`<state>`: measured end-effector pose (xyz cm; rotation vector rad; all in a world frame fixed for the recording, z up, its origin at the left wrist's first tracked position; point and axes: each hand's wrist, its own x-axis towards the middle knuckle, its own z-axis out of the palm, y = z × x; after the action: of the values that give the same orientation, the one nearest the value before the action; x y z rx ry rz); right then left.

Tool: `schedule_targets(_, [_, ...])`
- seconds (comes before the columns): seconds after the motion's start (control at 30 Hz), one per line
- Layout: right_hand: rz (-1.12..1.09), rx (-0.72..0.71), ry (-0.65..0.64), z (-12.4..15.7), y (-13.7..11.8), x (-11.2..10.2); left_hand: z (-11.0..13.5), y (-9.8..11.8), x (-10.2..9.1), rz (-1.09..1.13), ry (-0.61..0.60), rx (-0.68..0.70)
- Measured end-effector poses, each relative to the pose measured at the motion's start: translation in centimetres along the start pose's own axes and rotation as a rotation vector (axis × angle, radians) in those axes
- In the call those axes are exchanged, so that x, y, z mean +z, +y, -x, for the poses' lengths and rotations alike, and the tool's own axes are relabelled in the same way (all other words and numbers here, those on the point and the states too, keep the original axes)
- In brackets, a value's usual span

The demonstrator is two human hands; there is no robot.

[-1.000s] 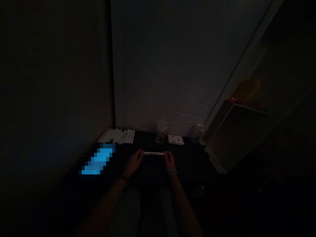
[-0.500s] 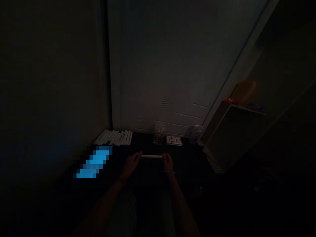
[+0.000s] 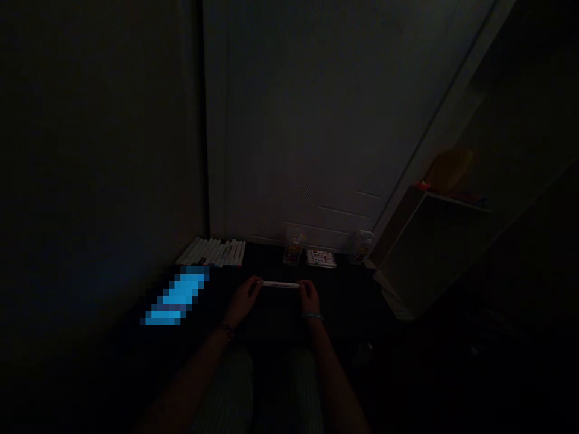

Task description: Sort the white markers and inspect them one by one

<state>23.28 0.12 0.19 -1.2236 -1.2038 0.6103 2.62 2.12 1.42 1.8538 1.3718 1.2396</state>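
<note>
A white marker (image 3: pixel 280 284) lies level between my two hands, above the dark table (image 3: pixel 275 322). My left hand (image 3: pixel 246 295) pinches its left end between the fingertips. At the other end, the fingers of my right hand (image 3: pixel 309 295) are closed on the tip. Dark print shows along the marker's barrel. Behind my left hand, a row of several white markers (image 3: pixel 217 252) lies side by side at the back left. The dim light hides finer detail of the fingers.
A glowing blurred screen (image 3: pixel 178 296) lies on the left. Along the back stand a clear container (image 3: pixel 294 250), a white patterned box (image 3: pixel 321 258) and another clear container (image 3: pixel 363 246). A shelf unit (image 3: pixel 425 241) stands at right, against the pale wall panel (image 3: pixel 316 108).
The marker has turned about its length, so dark print now shows on its barrel. Both hands keep hold of its ends. The whole view has shifted slightly.
</note>
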Motion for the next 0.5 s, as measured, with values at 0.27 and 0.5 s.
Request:
schedule_targets(0.27, [-0.015,0.024,-0.017,-0.18,0.97,0.02,-0.09,-0.12,0.08,-0.024,-0.022,-0.015])
schedule_targets(0.5, [-0.043,0.04,-0.027,-0.33,0.8,-0.07,-0.15,-0.78,0.1,-0.045,-0.054,-0.046])
